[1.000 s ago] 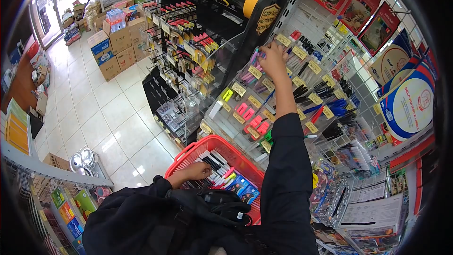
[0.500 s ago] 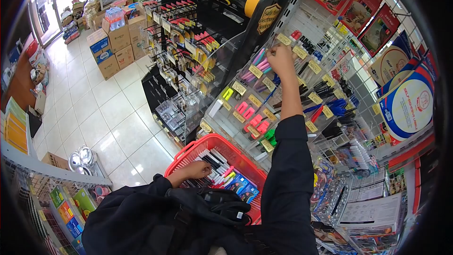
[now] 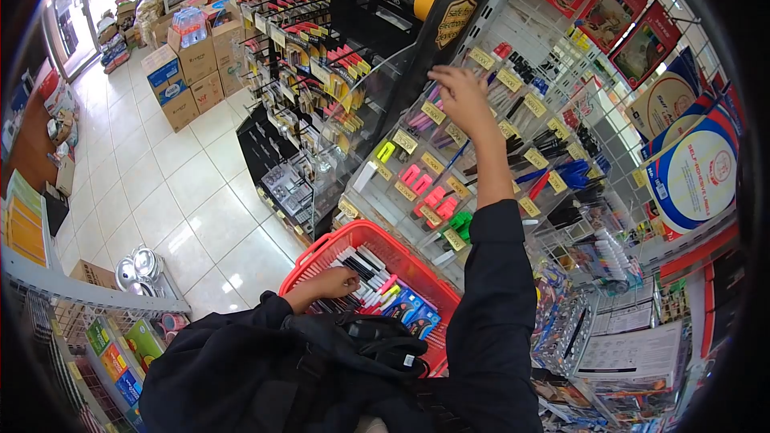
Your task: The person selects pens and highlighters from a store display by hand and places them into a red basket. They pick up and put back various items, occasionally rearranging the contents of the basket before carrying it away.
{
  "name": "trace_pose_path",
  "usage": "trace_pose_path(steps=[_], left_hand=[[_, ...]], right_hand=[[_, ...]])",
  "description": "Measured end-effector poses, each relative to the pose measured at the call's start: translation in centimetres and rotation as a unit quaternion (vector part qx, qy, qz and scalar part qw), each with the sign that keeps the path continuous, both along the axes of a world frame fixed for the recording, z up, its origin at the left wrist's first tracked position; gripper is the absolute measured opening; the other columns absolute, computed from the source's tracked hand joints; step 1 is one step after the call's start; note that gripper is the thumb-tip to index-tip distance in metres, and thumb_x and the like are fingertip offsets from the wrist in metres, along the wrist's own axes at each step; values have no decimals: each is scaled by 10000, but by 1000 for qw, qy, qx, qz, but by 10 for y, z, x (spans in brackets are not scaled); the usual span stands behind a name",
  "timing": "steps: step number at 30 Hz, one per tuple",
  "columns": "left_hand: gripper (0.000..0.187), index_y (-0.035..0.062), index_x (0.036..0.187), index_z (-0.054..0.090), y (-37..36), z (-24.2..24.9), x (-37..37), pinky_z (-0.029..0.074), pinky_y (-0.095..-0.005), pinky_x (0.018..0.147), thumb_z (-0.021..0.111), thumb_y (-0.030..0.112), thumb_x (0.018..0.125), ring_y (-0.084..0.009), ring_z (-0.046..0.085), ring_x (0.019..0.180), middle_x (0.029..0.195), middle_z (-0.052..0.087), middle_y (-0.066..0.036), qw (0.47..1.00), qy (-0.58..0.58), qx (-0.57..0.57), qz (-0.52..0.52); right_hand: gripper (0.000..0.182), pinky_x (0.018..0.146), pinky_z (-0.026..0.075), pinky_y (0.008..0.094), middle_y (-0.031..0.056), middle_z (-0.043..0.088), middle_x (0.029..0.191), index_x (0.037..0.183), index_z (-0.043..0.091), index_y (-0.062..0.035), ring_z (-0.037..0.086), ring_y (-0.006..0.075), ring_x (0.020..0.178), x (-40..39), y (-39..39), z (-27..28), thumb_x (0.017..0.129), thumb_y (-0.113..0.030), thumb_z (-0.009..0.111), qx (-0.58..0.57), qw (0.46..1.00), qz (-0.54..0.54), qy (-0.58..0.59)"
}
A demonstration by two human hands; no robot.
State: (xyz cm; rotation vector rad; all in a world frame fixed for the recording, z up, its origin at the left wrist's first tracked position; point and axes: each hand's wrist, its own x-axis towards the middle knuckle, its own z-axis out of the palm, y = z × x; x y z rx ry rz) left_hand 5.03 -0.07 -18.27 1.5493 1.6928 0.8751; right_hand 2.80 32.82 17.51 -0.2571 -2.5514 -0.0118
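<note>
My right hand (image 3: 465, 100) hovers over the upper compartments of a clear pen rack (image 3: 373, 216), fingers stretched out and apart, with nothing visible in them. Purple and pink pens (image 3: 423, 119) stand just below it, partly covered by the hand. Over a red plastic basket (image 3: 301, 266) my left hand (image 3: 335, 282) is closed, its fingers curled together; whatever they grip is hidden. Black and white pens (image 3: 367, 269) lie beside it in the basket, along with blue packs (image 3: 415, 314). Pink highlighters (image 3: 433, 204) and green ones (image 3: 459, 227) sit in the rack's lower slots.
A black battery display (image 3: 377, 24) with hanging packs stands left of the rack. Cardboard boxes (image 3: 192, 72) are stacked on the tiled floor (image 3: 192, 192). Round label packs (image 3: 696, 180) hang at the right. A wire shelf (image 3: 120, 301) borders the lower left.
My right hand has shifted slightly left and its fingers have spread, moving off the pens they were among. My left hand stays closed over the basket.
</note>
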Motion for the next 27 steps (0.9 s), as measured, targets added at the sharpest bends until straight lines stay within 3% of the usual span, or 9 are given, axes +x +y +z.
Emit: trace_pose_path(steps=[4,7,10,11,14,19,21,25,27], left_hand=[[273,18,946,645,-1,-1,0,512,-403,700,621,281,875,-328,661,802,851,673,-178,1000,-22,2,0],[274,16,935,639,0,-3,-1,509,-414,697,612,281,872,-341,655,792,845,667,-182,1000,-29,10,2],[258,9,900,623,-1,1,3,495,-446,689,581,262,867,-380,634,779,815,642,-204,1000,10,-1,24],[247,7,867,607,0,5,4,480,-470,684,545,246,870,-403,617,786,822,626,-221,999,-12,-16,26],[209,3,903,613,3,-24,1,487,-480,724,538,194,860,-420,613,838,887,627,-240,1000,-4,9,0],[207,-7,1013,653,0,2,-1,499,-441,803,550,108,874,-386,617,928,984,646,-206,998,35,31,42],[210,-3,1027,644,-2,28,-1,504,-422,792,575,110,865,-359,629,909,963,650,-191,999,16,-6,37],[207,4,1029,635,-2,25,5,510,-404,775,592,118,861,-323,643,875,934,649,-183,1000,23,-14,16],[204,3,1024,635,-1,27,8,511,-402,775,590,117,861,-321,643,869,930,648,-185,999,2,-37,12]], right_hand=[[307,1073,224,486,8,598,1289,1161,669,-133,472,233,1238,7,0,-3,892,-172,526,76,989,-104,-75],[286,1109,169,491,8,590,1310,1138,679,-119,453,208,1278,13,-9,-11,895,-186,543,21,999,-4,49],[249,1108,199,453,14,620,1265,1103,699,-127,467,235,1270,34,-37,-8,896,-207,584,-58,989,49,126],[248,1071,289,391,51,637,1230,1121,686,-102,516,224,1222,43,-43,-9,912,-196,591,-69,984,87,138],[247,969,409,343,86,665,1155,1123,673,-64,595,215,1102,88,-104,-7,923,-190,602,-298,943,131,74],[256,840,477,304,120,683,1057,1121,658,-32,645,204,974,163,-161,-74,934,-198,603,-462,845,186,-194],[269,819,487,316,129,685,1029,1119,650,-29,651,216,950,192,-160,-139,934,-218,602,-541,775,132,-300],[230,786,503,332,106,689,930,1064,653,-10,648,192,862,260,-173,-271,898,-166,623,-546,736,-18,-399],[244,756,498,365,166,673,906,986,645,4,658,279,865,277,-195,-288,848,-196,656,-573,679,-71,-453]])
